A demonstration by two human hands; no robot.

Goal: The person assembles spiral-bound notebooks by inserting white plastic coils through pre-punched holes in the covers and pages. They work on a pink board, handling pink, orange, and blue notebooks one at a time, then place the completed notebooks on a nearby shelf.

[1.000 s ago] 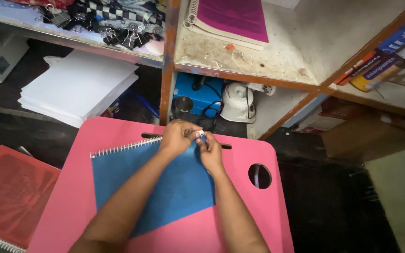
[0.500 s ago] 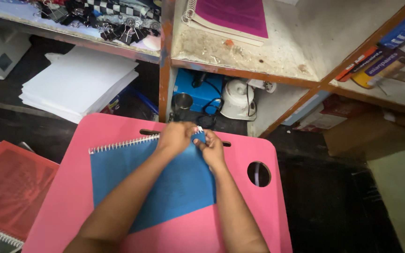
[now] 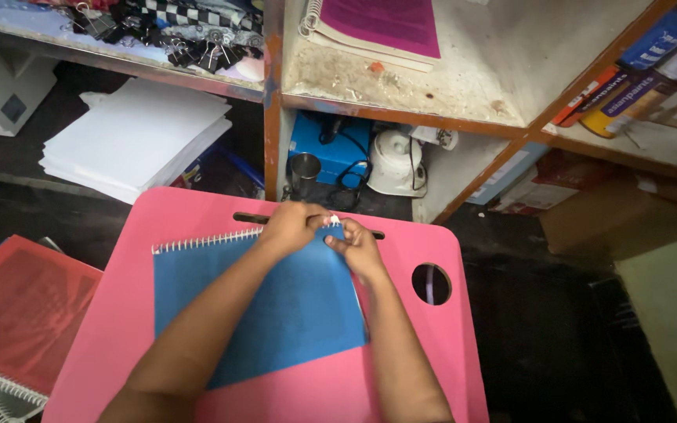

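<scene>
Head view, blue spiral-bound notebook (image 3: 276,313) — flat, closed

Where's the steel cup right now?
In the head view, the steel cup stands on the floor just beyond the pink table's far edge, left of the blue box, under the shelf and slightly past the left hand.

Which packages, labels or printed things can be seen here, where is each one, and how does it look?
Books: right shelf, lying flat, orange, yellow and blue spines.
Box: lower right on the floor, brown cardboard.
Purple book: top shelf, spiral-bound, purple cover.
Blue box: under the shelf, with black cables.
No screens or signs.
</scene>
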